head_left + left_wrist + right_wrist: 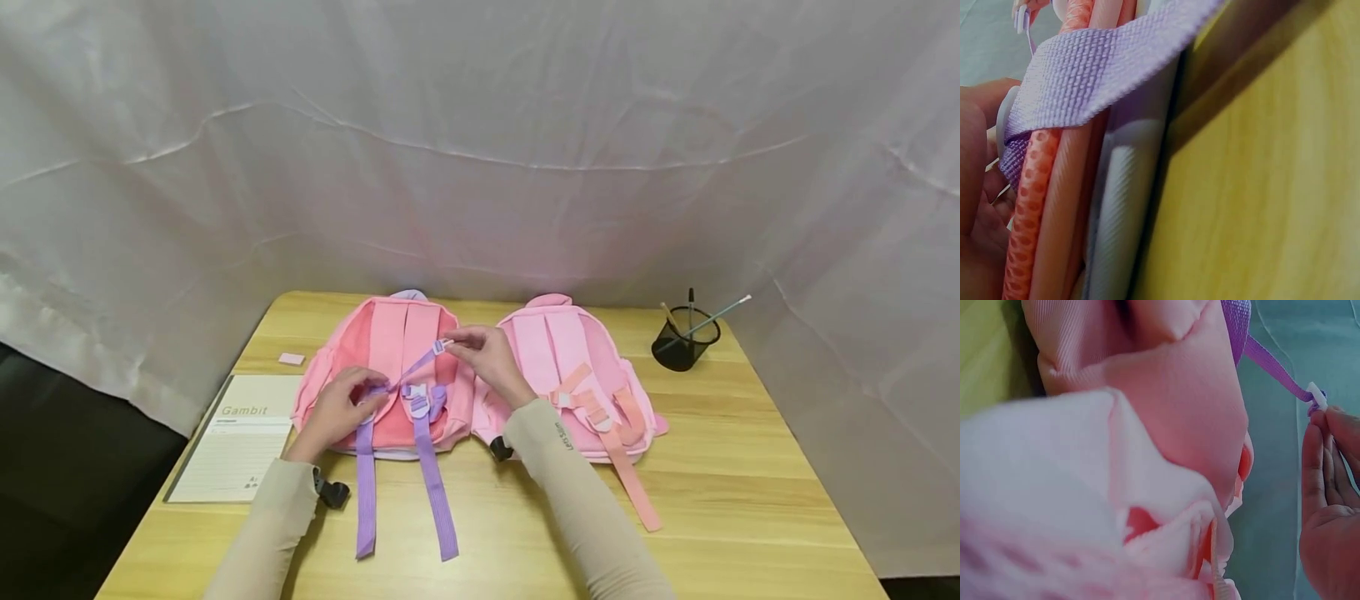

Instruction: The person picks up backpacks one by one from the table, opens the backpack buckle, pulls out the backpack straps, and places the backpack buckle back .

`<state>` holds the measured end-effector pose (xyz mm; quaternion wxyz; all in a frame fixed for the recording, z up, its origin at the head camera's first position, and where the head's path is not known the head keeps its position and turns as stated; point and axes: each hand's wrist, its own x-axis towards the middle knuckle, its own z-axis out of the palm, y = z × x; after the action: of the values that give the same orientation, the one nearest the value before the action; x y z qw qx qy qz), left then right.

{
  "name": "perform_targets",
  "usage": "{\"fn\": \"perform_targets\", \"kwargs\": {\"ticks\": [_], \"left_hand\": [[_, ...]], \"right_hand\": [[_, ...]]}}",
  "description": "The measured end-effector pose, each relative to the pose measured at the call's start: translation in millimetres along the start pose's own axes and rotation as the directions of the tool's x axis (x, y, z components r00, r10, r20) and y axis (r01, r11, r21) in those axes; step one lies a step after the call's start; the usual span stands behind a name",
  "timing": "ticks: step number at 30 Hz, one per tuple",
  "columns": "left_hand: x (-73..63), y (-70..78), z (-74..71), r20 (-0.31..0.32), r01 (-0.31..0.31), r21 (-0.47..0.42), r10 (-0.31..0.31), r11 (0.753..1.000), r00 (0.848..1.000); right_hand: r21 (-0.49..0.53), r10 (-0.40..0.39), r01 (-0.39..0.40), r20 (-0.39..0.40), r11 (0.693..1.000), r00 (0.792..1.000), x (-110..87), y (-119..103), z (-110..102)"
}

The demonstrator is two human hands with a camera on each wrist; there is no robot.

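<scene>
A coral-pink backpack [360, 333] lies with its shoulder straps up on the wooden table. My right hand [491, 358] pinches a white buckle [1317, 395] at the end of a purple chest strap [417, 364] and holds it raised over the bag's right side. My left hand [345, 408], fingers curled, holds the purple webbing at the left shoulder strap; the left wrist view partly hides its fingers behind a broad purple strap [1079, 75]. Another white buckle [417, 392] lies on the right shoulder strap. Two purple strap tails [365, 492] hang toward the front of the table.
A light pink backpack [592, 333] with peach straps lies against the coral one's right side. Left of the bags are a notebook [240, 450] and an eraser [291, 359]. A black mesh pen cup [675, 354] stands at the back right. Grey curtains [480, 208] surround the table.
</scene>
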<state>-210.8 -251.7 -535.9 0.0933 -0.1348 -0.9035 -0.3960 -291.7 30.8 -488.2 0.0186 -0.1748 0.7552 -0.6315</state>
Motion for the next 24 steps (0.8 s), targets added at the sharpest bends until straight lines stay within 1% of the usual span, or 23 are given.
{"fn": "perform_targets", "kwargs": {"ticks": [5, 10, 16, 21, 24], "left_hand": [[-1.0, -1.6, 2.1, 0.007, 0.017, 0.021, -0.017, 1.000, 1.000], [-0.1, -2.2, 2.3, -0.001, 0.014, 0.015, -0.014, 1.000, 1.000], [-0.2, -0.8, 1.7, 0.005, 0.015, 0.008, -0.015, 1.000, 1.000], [-0.1, -1.5, 2.1, 0.004, 0.014, 0.008, -0.015, 1.000, 1.000], [-0.4, -2.0, 2.6, 0.003, 0.011, 0.017, -0.011, 1.000, 1.000]], "right_hand": [[-0.038, 0.033, -0.033, -0.007, 0.999, 0.999, -0.7, 3.2, -2.3], [-0.067, 0.041, -0.041, -0.015, 0.997, 0.999, 1.0, 6.4, -2.2], [-0.094, 0.060, -0.064, -0.037, 0.994, 0.997, 1.8, 9.3, -1.4], [-0.102, 0.076, -0.079, -0.035, 0.992, 0.997, 1.0, 9.1, -1.9], [-0.126, 0.086, -0.090, -0.038, 0.988, 0.996, 1.3, 10.6, -1.6]]}}
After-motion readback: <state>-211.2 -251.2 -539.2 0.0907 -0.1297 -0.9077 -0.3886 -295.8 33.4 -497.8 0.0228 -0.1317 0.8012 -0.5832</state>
